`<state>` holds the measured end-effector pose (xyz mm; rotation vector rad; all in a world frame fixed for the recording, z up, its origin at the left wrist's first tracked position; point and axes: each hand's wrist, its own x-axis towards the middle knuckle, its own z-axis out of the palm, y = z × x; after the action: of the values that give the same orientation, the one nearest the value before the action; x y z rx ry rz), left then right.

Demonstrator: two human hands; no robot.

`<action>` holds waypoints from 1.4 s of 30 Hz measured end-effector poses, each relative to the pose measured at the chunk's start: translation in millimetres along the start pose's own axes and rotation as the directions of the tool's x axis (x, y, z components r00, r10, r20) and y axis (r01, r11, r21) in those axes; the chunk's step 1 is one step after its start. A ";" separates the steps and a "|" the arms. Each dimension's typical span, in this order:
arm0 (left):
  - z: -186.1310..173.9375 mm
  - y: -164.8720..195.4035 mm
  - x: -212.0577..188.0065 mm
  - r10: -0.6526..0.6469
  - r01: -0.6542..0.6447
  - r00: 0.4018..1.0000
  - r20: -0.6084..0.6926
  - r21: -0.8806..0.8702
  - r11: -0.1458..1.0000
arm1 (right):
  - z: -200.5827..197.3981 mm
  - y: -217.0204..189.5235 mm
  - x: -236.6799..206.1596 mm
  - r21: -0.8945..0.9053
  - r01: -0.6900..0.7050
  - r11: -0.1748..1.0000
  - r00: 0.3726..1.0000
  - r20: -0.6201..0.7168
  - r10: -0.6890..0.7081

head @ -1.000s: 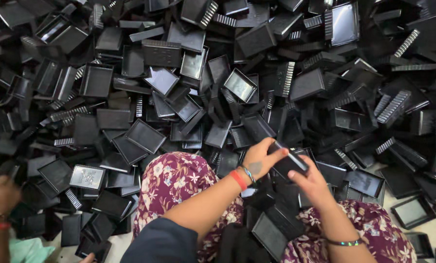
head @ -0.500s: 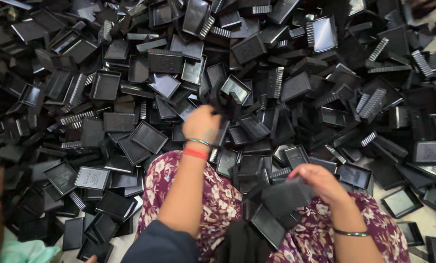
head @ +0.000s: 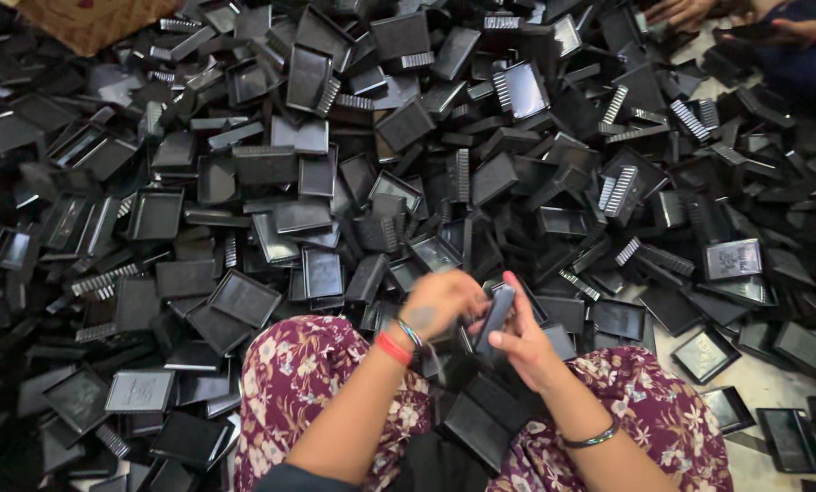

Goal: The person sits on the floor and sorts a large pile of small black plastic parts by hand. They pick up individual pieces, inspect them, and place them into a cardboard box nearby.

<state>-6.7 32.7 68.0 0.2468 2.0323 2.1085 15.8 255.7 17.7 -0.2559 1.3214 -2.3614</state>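
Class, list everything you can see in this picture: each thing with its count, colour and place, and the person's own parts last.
Plastic trays: too many to count, black, heaped across the floor.
Held tray: one, black, between both hands.
Woven mat: one, brown, top left corner.
Floor: pale, bare patch at lower right.
Another person's hands: top right corner.
Floral trousers: maroon, over the person's knees.
Left hand: blurred, red bangle at wrist.
Right hand: gripping the tray.

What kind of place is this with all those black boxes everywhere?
Probably a small workshop where people sort or assemble parts by hand. A huge heap of black plastic trays covers the floor, and the right hand holds one black piece.
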 end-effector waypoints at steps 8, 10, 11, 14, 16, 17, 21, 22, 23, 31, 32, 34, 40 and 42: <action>-32.3 -34.4 40.1 0.293 0.053 0.949 -0.115 0.976 0.210 | -32.8 -16.5 19.0 0.531 -0.062 0.845 0.988 -0.086 0.127; -20.3 -40.6 40.1 0.266 0.037 0.957 -0.117 0.957 0.288 | -38.5 -14.8 18.8 0.458 -0.052 0.887 0.971 -0.185 0.153; -14.9 -43.6 38.0 0.313 -0.004 0.944 -0.103 0.945 0.326 | -40.2 -13.3 19.0 0.420 -0.051 0.906 0.957 -0.238 0.164; -12.5 -48.4 34.8 0.507 -0.074 0.857 -0.089 0.953 0.293 | -40.6 -5.9 22.2 0.353 -0.059 0.934 0.948 -0.272 0.163; -17.2 -46.9 37.4 0.477 -0.027 0.874 -0.098 0.968 0.250 | -39.3 -1.0 27.8 0.359 -0.063 0.931 0.963 -0.223 0.151; -19.6 -44.7 40.3 0.369 0.026 0.922 -0.115 0.971 0.237 | -38.5 1.3 30.8 0.361 -0.065 0.930 0.970 -0.197 0.144; -14.9 -34.1 46.7 0.318 0.073 0.920 -0.230 0.897 0.437 | -37.2 3.3 35.5 0.300 -0.058 0.952 0.969 -0.211 0.126; -11.3 -33.4 45.1 0.328 0.041 0.905 -0.272 0.822 0.567 | -37.2 2.0 34.4 0.273 -0.039 0.961 0.970 -0.222 0.102; -8.0 -34.3 40.7 0.330 0.003 0.891 -0.312 0.731 0.682 | -36.9 0.1 32.5 0.249 -0.019 0.968 0.969 -0.233 0.079; 19.0 -78.6 28.7 -0.172 0.101 0.969 -0.177 -0.352 0.931 | -7.4 -11.0 22.4 0.435 -0.247 0.866 0.941 -0.107 0.322; 22.8 -82.6 28.4 -0.127 0.087 0.951 -0.283 -0.151 0.985 | -2.6 -11.1 23.0 0.402 -0.244 0.883 0.958 -0.043 0.284; 29.7 -86.1 25.8 0.089 -0.005 0.913 -0.399 0.206 0.978 | 4.7 -10.9 24.1 0.354 -0.176 0.918 0.970 -0.094 0.223; 51.0 -80.6 12.4 0.067 0.012 0.964 -0.257 0.295 0.955 | 0.4 -8.2 24.4 0.124 -0.007 0.992 0.914 -0.401 0.057; 54.9 -80.9 13.5 0.028 -0.035 0.975 -0.221 -0.029 0.999 | -3.7 -4.8 23.2 -0.020 0.044 0.999 0.917 -0.396 -0.048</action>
<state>-3.1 91.9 -10.9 0.0405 2.1225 2.2776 -7.6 250.4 18.9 0.2063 1.5177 -2.5363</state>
